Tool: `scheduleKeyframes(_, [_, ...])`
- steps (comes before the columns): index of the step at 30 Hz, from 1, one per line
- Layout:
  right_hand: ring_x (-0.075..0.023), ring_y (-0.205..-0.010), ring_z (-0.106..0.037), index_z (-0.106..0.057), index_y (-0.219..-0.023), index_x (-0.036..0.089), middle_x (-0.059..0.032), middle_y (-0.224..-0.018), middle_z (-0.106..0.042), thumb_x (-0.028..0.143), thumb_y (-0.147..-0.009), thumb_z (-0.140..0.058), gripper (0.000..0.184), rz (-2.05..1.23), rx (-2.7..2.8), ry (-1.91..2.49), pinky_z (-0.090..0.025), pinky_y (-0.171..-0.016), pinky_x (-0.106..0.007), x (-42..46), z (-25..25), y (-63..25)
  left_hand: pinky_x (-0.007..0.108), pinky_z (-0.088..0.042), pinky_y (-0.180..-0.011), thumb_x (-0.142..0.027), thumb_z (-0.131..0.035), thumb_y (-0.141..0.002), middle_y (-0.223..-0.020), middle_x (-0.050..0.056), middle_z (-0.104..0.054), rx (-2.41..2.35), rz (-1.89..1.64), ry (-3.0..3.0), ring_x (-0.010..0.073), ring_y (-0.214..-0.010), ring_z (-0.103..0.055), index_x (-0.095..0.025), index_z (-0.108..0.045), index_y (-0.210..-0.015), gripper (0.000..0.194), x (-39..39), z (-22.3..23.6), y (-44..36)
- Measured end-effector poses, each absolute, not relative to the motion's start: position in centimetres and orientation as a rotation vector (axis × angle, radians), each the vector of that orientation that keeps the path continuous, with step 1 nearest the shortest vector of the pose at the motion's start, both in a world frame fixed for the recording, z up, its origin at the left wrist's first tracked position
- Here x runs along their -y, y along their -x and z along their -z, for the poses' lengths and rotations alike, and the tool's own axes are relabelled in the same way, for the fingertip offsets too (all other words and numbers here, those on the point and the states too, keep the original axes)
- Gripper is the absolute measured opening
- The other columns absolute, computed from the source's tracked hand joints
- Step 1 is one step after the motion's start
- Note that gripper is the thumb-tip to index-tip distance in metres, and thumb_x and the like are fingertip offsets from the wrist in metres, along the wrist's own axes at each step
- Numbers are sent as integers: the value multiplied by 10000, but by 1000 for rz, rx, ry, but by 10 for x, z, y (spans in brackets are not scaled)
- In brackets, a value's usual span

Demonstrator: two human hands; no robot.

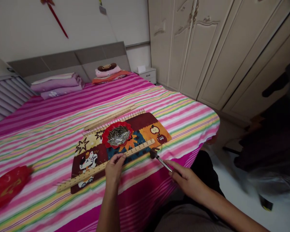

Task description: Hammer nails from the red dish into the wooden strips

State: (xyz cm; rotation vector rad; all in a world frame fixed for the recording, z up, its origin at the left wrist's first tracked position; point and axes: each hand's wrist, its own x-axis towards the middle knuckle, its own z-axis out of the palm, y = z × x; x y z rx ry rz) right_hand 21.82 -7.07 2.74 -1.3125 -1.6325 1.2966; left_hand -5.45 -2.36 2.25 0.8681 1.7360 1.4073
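Hammer [162, 162] is gripped by its handle in right hand [183, 177]; head end points forward-left, near mat's [142, 121] near edge. Left hand [114, 167] holds fingertips narrowed at wooden strip [100, 167]; cannot tell what they pinch. Strip's long axis runs near-left to far-right across mat. Beyond it sits red bowl [105, 138] of nails [119, 135].

The strip of wood [135, 150] looks pale, bare and matt, and the nails [119, 136] heaped in the bowl [105, 137] are shiny metal. That bowl seems to be smooth red plastic. The hammer [161, 160] has a bright, polished metal shaft and a dull, dark head. Under them, the printed mat [145, 121] looks matt; the striped sheet [183, 119] is soft, creased cloth. The red bag [11, 185] is glossy, wrinkled plastic; the wardrobe [205, 54] has a smooth finish.
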Motion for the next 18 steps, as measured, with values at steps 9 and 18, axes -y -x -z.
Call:
scheduleKeyframes(9, [-122, -524, -372, -573, -1252, 88, 30, -611, -445, 327, -822, -433, 511, -1283, 1678, 1306, -361, -482, -230, 72, -31, -217, 293, -473, -652, -482, -607, -614, -684, 16, -659, -1937, -1427, -980, 167, -666, -597, -195, -661, -752, 323, 20, 1, 45])
scheduleKeyframes(18, [-149, -618, -534, -589, -1243, 111, -21, -760, -633, 324, -826, -428, 495, -1279, 1701, 1320, -474, -602, -263, 72, -33, -215, 313, -478, -730, -474, -561, -707, -783, 32, -674, -2114, -1418, -1147, 186, -754, -604, -214, -683, -787, 298, 16, 13, 45])
